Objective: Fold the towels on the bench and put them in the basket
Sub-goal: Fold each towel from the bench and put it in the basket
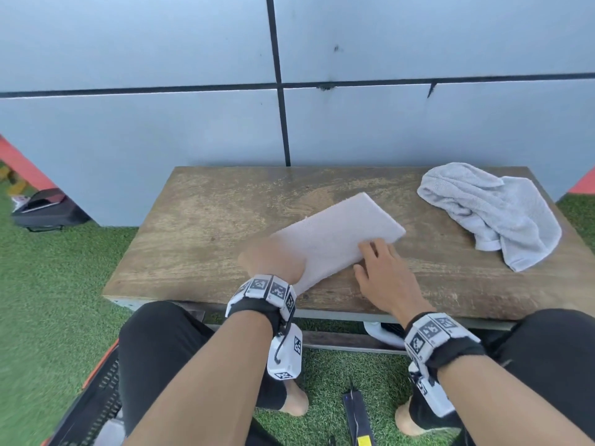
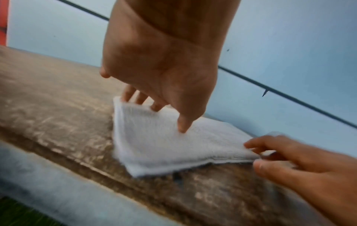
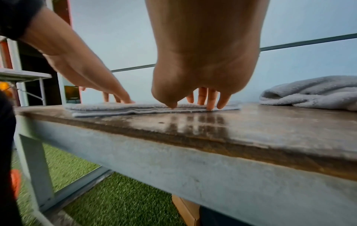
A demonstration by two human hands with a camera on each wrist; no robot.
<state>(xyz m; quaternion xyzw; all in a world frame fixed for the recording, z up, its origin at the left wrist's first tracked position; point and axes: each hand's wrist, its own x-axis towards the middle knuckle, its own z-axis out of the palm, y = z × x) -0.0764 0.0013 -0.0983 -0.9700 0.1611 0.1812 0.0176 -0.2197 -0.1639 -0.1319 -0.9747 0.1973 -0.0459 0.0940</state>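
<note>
Green turf [image 1: 58,284], grey panelled wall [image 1: 128,43], perhaps a dark bag [image 1: 48,210].

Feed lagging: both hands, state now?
Left hand: open, fingers touching the folded towel.
Right hand: open, fingertips on the same towel.

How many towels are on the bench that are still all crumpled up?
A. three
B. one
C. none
B: one crumpled towel lies at the right end of the bench, while the other towel is folded flat under both hands.
</note>
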